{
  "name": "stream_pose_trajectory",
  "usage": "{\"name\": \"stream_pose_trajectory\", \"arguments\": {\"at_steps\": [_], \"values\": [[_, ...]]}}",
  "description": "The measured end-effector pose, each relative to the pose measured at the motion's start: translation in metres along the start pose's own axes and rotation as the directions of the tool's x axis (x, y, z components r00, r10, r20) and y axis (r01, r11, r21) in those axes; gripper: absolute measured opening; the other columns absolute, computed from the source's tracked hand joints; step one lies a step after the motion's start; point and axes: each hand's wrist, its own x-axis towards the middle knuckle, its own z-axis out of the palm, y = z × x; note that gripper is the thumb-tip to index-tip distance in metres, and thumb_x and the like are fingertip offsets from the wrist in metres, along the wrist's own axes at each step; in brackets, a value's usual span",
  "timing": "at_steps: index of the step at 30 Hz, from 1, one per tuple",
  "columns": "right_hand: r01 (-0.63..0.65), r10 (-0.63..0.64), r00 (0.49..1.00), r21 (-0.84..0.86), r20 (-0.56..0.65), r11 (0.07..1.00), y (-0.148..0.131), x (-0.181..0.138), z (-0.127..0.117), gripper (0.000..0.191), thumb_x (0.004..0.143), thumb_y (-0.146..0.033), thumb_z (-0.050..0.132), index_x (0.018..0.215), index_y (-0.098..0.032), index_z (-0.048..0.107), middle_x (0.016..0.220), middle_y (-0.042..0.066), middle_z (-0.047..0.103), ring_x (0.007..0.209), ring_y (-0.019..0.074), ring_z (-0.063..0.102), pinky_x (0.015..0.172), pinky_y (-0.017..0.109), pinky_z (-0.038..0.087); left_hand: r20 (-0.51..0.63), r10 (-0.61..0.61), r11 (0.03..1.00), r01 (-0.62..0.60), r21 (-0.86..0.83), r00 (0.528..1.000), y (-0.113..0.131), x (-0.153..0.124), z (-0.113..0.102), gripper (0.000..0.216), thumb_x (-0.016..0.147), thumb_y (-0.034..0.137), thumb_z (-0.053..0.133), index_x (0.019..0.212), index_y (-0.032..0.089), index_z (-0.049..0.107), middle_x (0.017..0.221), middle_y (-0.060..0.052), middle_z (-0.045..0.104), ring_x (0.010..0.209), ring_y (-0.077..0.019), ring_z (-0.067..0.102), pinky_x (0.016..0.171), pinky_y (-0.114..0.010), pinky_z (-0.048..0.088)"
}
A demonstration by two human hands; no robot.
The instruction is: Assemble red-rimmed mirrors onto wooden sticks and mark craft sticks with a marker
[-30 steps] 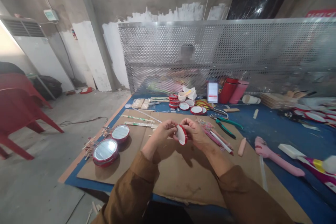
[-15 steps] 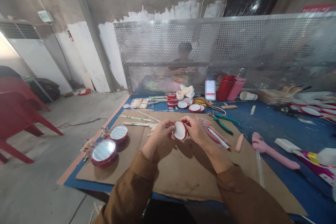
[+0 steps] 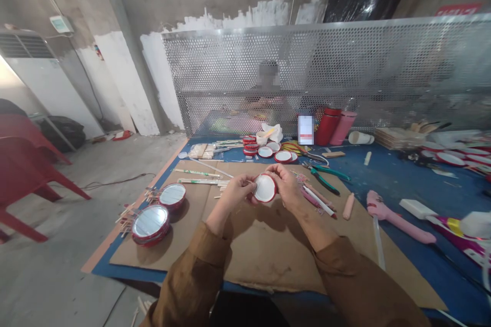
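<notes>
A small round disc (image 3: 265,188) with a white face and a red rim is held up over the cardboard sheet (image 3: 264,253). My left hand (image 3: 241,190) pinches its left edge with thumb and fingertips. On the opposite side, my right hand (image 3: 284,184) grips the right and upper rim, fingers curled behind it. To the left stand two stacks of similar red-rimmed discs, a near stack (image 3: 151,222) and a farther stack (image 3: 172,195), with thin wooden sticks (image 3: 126,218) jutting from their left sides. Beads and tassel-like strands (image 3: 307,186) lie right of my right hand.
Green-handled pliers (image 3: 325,181), a pink glue gun (image 3: 399,219) and a power strip (image 3: 416,211) lie to the right. More discs (image 3: 283,156), a phone (image 3: 306,130) and a red bottle (image 3: 329,126) stand before the perforated metal screen (image 3: 230,71). Behind it sits a person (image 3: 268,87).
The disc has turned so its white face shows more fully toward me, and it sits slightly higher and to the right. Both hands keep hold of it.
</notes>
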Motion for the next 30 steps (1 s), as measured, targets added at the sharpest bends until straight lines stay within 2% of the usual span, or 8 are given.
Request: {"name": "stream_pose_trajectory", "arguments": {"at_steps": [4,9,17,24,30], "values": [[0.003,-0.002,1.0,0.024,-0.029,1.0,-0.0014,0.0,0.0016,0.025,0.075,-0.046,0.067,0.084,-0.025,0.055,0.073,-0.001,0.06,0.065,0.0171,0.052,0.057,0.028,0.042,0.01,-0.017,0.999,0.017,-0.036,1.0,-0.0004,-0.0003,0.0008,0.037,0.079,0.03,0.067,0.109,0.01,0.063,0.064,-0.001,0.066,0.049,-0.0123,0.061,0.054,-0.024,0.051],[0.017,-0.014,0.999,0.056,-0.041,0.998,-0.0035,0.0008,0.0018,0.026,0.073,-0.045,0.068,0.082,-0.024,0.056,0.074,-0.002,0.059,0.065,0.0161,0.052,0.058,0.028,0.042,-0.007,-0.032,0.999,0.032,-0.024,0.999,0.0027,-0.0006,0.0019,0.031,0.079,0.025,0.062,0.106,0.009,0.064,0.062,-0.001,0.065,0.048,-0.0126,0.061,0.053,-0.025,0.052],[-0.1,0.105,0.993,0.092,-0.053,0.991,-0.0024,0.0013,0.003,0.032,0.061,-0.045,0.071,0.079,-0.023,0.057,0.069,-0.003,0.059,0.059,0.0144,0.05,0.053,0.027,0.039,-0.057,0.008,0.999,-0.011,-0.045,0.998,-0.0011,-0.0004,0.0053,0.032,0.08,0.026,0.065,0.107,0.01,0.065,0.07,-0.002,0.067,0.054,-0.0118,0.063,0.054,-0.022,0.051],[-0.056,0.064,0.995,0.11,-0.076,0.992,-0.0022,0.002,0.0027,0.032,0.063,-0.046,0.072,0.079,-0.024,0.055,0.071,-0.003,0.057,0.062,0.0143,0.05,0.056,0.026,0.04,-0.043,-0.046,0.992,0.041,-0.122,0.998,-0.0043,0.0027,0.0057,0.032,0.077,0.026,0.068,0.104,0.01,0.064,0.069,-0.002,0.068,0.054,-0.0138,0.065,0.056,-0.025,0.053],[-0.044,0.053,0.994,0.096,-0.095,0.994,0.0002,0.0025,0.0021,0.034,0.065,-0.049,0.071,0.08,-0.025,0.053,0.073,-0.003,0.055,0.063,0.0156,0.05,0.058,0.028,0.041,0.001,-0.047,0.99,0.047,-0.13,0.999,-0.0045,0.0034,0.0035,0.031,0.075,0.025,0.069,0.102,0.01,0.067,0.072,-0.003,0.069,0.055,-0.0134,0.065,0.056,-0.024,0.053]]}}
